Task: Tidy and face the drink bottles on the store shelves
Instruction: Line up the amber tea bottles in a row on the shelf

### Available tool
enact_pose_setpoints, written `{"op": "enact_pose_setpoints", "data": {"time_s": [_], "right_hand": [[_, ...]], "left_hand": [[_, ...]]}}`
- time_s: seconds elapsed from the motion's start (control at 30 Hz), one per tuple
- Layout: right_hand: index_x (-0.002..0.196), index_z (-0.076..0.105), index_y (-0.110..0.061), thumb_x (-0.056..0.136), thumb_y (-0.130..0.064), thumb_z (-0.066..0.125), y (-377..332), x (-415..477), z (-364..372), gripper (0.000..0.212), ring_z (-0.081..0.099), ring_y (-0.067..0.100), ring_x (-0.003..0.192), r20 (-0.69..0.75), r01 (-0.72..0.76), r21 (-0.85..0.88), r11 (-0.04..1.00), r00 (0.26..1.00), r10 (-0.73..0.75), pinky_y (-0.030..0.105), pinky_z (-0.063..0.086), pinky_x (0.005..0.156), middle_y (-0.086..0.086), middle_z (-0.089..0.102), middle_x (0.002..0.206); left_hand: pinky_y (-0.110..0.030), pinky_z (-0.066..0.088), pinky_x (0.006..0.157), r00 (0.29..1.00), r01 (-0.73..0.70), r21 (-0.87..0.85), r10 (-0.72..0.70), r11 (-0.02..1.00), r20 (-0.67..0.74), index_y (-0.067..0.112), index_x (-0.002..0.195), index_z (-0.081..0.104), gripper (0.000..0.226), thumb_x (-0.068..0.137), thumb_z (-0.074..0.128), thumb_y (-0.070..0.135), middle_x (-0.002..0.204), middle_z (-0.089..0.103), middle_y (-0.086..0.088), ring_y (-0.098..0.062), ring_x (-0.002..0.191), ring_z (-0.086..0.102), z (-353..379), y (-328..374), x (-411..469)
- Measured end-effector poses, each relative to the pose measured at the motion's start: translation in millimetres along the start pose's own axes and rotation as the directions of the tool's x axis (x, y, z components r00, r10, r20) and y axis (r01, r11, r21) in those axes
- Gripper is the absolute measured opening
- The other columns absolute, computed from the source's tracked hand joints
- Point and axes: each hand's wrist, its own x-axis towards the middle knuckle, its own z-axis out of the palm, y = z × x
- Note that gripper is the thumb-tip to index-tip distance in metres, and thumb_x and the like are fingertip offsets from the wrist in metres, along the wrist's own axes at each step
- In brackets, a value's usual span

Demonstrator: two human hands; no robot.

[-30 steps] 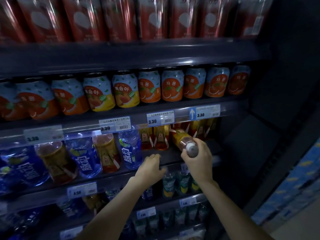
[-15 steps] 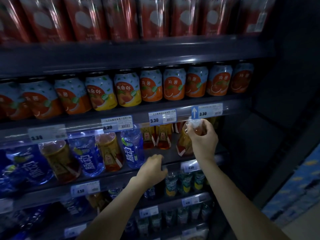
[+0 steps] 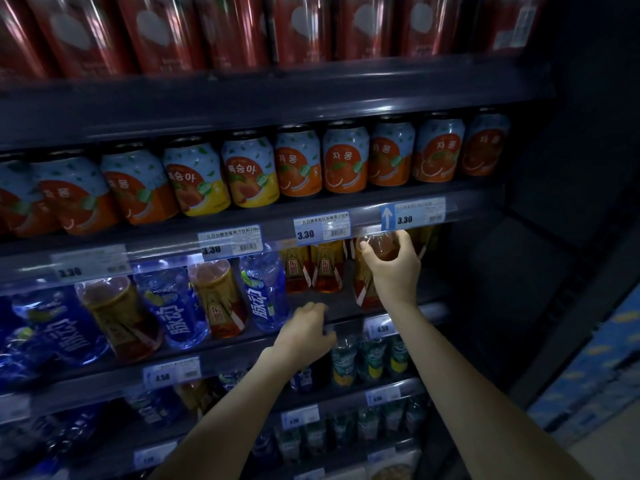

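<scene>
**Right hand holds a tea bottle upright at the right end of the bottle shelf**

The right hand (image 3: 389, 268) is wrapped round the shoulder of an amber tea bottle (image 3: 367, 289), thumb on the left side and fingers round the right. The bottle stands upright on the bottle shelf (image 3: 349, 315), its top tucked just beneath the price rail (image 3: 367, 221) of the shelf above. Its red, white and gold label shows below the wrist. Two more tea bottles (image 3: 323, 271) stand farther back, just to its left, with bare shelf in front of them.

The left hand (image 3: 304, 336) rests on the front edge of the same shelf, fingers curled loosely over the lip; it seems to hold nothing, though the dim light makes that hard to confirm. To its left, a blue water bottle (image 3: 265, 296) stands at the shelf front, and beyond it blue bottles and tea bottles alternate along the row.

On the shelf above, fruit drink cans (image 3: 344, 161) stand in a line, mostly orange-labelled, two yellow. Tall red cans (image 3: 239, 29) fill the top shelf. Smaller green-labelled bottles (image 3: 369, 358) sit on the shelf below the hands.
</scene>
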Motion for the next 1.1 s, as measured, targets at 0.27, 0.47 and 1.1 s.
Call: {"op": "enact_pose_setpoints", "data": {"time_s": [0.27,0.47,1.1], "right_hand": [[0.130,0.047,-0.016,0.074,-0.033,0.079,38,-40,-3,0.067,0.050,0.011,0.111,-0.016,-0.096,-0.079,0.992,0.995,0.095,0.024,0.042,0.088,-0.002,0.049,0.122],[0.125,0.051,-0.009,0.072,-0.028,0.081,51,-53,8,0.063,0.052,0.014,0.104,-0.043,-0.131,-0.141,0.981,0.991,0.126,0.020,0.037,0.081,0.003,0.051,0.118],[0.130,0.049,-0.005,0.079,-0.027,0.076,61,-16,37,0.062,0.048,0.025,0.118,0.032,-0.167,-0.180,0.970,0.984,0.175,0.024,0.034,0.086,0.011,0.050,0.130]], "left_hand": [[-0.041,0.044,0.092,1.000,-0.003,0.053,0.003,0.999,0.001,0.011,0.124,0.049,0.045,0.086,0.059,0.034,0.117,0.050,-0.006,-0.025,0.110,0.047,3,2,-2],[-0.041,0.044,0.092,1.000,-0.006,0.054,0.007,0.999,-0.014,0.011,0.128,0.048,0.049,0.086,0.059,0.034,0.119,0.051,-0.007,-0.026,0.111,0.047,5,2,-2],[-0.041,0.043,0.094,0.999,0.045,0.061,-0.044,0.997,-0.016,0.014,0.128,0.047,0.049,0.086,0.059,0.038,0.121,0.049,-0.004,-0.025,0.113,0.046,6,2,3]]}}
